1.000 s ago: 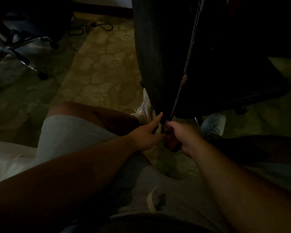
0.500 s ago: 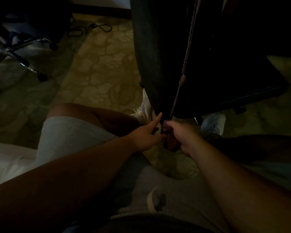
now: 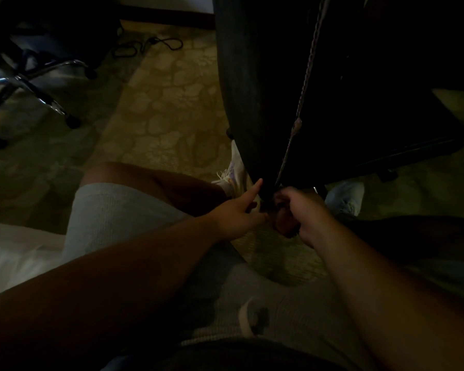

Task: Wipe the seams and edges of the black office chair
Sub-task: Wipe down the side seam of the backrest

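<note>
From my head view, the black chair [image 3: 332,89] stands right before my knees, its seam [image 3: 303,92] running down to my hands. My left hand [image 3: 239,214] points a straight forefinger against the lower edge, grip released; my right hand [image 3: 300,210] is curled at the seam's foot, but whether its grip holds anything I cannot tell in the dark.

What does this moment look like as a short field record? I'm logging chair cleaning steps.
scene: dim room, patterned carpet
target: black office chair, pale stitched seam running down to its lower edge
left hand: index finger straight, tip at the chair's lower edge
right hand: curled at the seam's bottom end; what it holds is too dark to tell
background: second chair base, cable
</note>
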Demonstrator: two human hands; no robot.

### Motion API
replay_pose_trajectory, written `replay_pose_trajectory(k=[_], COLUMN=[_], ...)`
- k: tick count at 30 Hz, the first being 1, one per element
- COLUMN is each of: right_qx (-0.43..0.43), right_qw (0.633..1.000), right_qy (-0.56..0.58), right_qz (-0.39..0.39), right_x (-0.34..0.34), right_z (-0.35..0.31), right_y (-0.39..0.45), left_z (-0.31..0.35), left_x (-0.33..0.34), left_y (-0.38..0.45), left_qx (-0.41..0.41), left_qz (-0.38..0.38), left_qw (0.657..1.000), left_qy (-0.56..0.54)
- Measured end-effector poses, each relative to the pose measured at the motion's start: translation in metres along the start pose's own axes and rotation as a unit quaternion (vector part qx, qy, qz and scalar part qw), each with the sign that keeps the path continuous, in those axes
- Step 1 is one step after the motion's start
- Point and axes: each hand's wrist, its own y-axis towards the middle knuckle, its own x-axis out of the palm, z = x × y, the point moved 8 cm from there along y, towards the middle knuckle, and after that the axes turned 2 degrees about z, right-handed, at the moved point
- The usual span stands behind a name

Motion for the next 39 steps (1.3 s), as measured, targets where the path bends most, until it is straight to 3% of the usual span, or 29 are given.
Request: replay_pose_trajectory(k=[2,6,9,15,23,27,32,39], right_qx=[-0.004,0.001,0.01,0.084,0.091,0.095,0.083,0.057], right_qw=[0.999,0.998,1.0,0.979,0.954,0.962,0.959,0.964], right_qy=[-0.027,0.031,0.023,0.186,0.281,0.241,0.269,0.247], right_qz=[-0.027,0.046,0.006,-0.025,-0.045,-0.084,-0.044,-0.078], right_x=[0.009,0.001,0.01,0.008,0.016,0.023,0.016,0.021], right_z=[0.001,0.007,0.009,0.017,0.014,0.009,0.01,0.001], right_y=[-0.004,-0.003,-0.006,-0.008,-0.012,-0.02,-0.016,-0.021], left_z=[-0.001,-0.001,0.0,0.001,0.001,0.001,-0.002,-0.004], left_x=[-0.001,-0.001,0.0,0.0,-0.001,0.003,0.0,-0.001], left_y=[0.001,0.0,0.0,0.0,-0.002,0.0,0.003,0.004], left_qx=[-0.002,-0.002,0.007,0.008,-0.016,-0.015,-0.018,-0.011], left_qz=[0.002,0.004,0.002,0.005,0.012,0.01,0.019,0.022], left_qw=[1.0,1.0,1.0,1.0,0.998,0.997,0.997,0.997], left_qy=[0.005,0.006,0.009,-0.004,-0.057,-0.069,-0.07,-0.077])
